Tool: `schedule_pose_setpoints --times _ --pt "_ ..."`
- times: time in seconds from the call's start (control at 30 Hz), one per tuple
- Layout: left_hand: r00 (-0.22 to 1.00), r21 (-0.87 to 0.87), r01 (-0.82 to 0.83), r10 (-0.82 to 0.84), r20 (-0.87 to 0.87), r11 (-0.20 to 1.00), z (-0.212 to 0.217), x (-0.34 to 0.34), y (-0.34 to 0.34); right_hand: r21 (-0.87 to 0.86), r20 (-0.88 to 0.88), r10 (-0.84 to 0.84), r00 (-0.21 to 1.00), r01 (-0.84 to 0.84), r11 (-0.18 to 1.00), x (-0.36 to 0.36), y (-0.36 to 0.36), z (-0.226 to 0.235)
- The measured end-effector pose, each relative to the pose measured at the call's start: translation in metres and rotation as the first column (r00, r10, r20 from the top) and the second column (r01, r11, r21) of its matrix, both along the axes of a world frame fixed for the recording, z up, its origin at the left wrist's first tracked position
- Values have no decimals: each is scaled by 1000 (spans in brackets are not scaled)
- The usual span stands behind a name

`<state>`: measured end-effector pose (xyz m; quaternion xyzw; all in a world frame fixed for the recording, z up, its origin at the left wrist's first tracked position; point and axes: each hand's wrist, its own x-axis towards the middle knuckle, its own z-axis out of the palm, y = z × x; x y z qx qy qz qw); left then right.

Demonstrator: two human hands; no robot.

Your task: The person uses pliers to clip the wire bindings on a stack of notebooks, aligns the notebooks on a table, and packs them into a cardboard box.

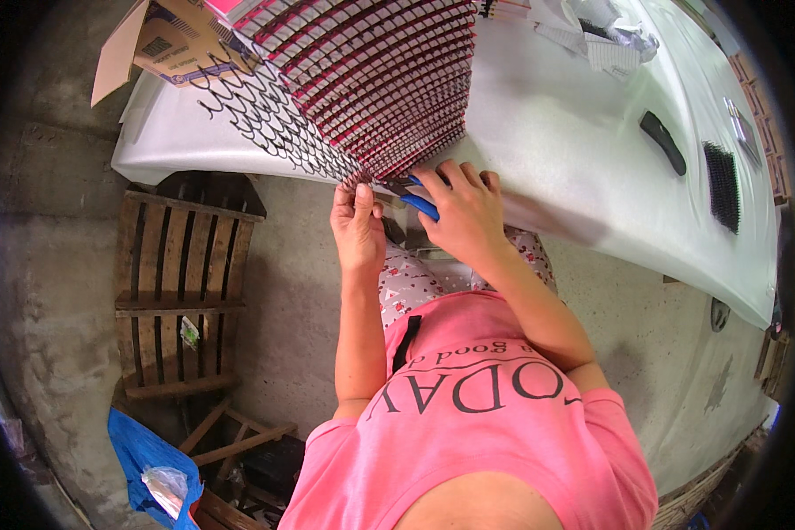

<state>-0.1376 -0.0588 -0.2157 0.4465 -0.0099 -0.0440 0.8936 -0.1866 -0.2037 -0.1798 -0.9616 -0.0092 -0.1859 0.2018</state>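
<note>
In front of me, at the table's near edge, stands a boxy form (389, 71) covered in rows of dark wire-like strands over red lines. Black looped mesh (274, 124) hangs off its left side and narrows toward its lower corner. My left hand (359, 230) pinches the mesh's lower end between thumb and fingers. Closed around blue-handled pliers (421, 208) is my right hand (468, 208), just right of the left one. The pliers' dark jaws point left at that same corner. Whether they grip a strand is too small to tell.
A white-covered table (556, 150) spans the far side. On it lie an open cardboard box (172, 49), a black curved object (662, 141), a black bristly strip (723, 187) and crumpled packaging (609, 44). A wooden slatted rack (181, 296) and a blue bag (141, 468) are at left.
</note>
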Motion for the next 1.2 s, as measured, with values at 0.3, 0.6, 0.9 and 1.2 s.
schedule_pose_setpoints --times 0.3,0.6,0.9,1.2 --pt "990 122 -135 128 66 983 -5 -1 -6 169 -142 45 989 -21 985 4 -1 -8" --pt "980 196 -181 159 123 964 -10 -6 -4 54 122 -11 992 5 999 -1 0 4" --pt "977 203 -189 163 139 961 -8 -6 -8 114 -11 60 998 -59 992 8 -4 -9" --pt "967 -436 -22 -91 -237 900 -17 -9 5 78 123 7 992 -17 997 -3 -12 5"
